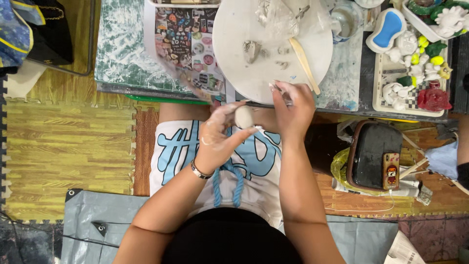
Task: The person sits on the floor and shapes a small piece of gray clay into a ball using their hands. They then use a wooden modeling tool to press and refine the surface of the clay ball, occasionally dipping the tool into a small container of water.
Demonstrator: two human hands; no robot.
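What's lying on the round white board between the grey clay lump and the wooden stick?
In the head view, small clay crumbs lie between the grey clay lump and the wooden stick.

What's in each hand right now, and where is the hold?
The left hand cups a pale clay lump from below and the side. The right hand pinches a small tool; its grip point is hidden.
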